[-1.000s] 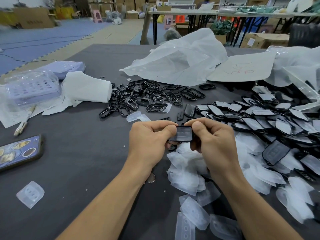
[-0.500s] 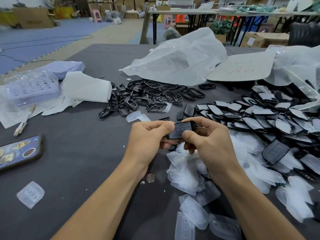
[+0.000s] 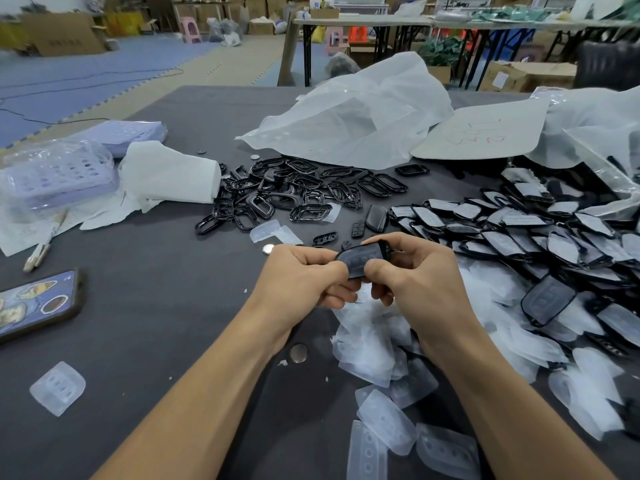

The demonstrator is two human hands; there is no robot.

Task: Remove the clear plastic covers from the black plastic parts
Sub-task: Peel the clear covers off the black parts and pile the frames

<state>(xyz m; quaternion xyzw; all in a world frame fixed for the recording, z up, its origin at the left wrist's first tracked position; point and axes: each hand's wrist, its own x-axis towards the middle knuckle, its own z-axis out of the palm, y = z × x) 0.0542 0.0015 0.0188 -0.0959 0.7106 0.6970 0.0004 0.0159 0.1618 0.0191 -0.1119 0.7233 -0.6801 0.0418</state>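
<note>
Nearest, a heap of clear covers [image 3: 384, 424] is spread on the dark table [image 3: 156, 271] under the right forearm, and a lone cover [image 3: 57, 388] is seen well apart at the near left. Just above that heap, one black part [image 3: 363, 258] is held off the table between both hands. Its left end is pinched by the curled fingers and thumb of the left hand [image 3: 301, 275], and its right end is gripped by the right hand [image 3: 415, 271], whose thumb is pressed on the near edge. Further right, a pile of covered parts [image 3: 519, 237] is laid out. Beyond the hands, black frames [image 3: 294, 192] are heaped, and a white plastic bag [image 3: 356, 126] lies farthest.
</note>
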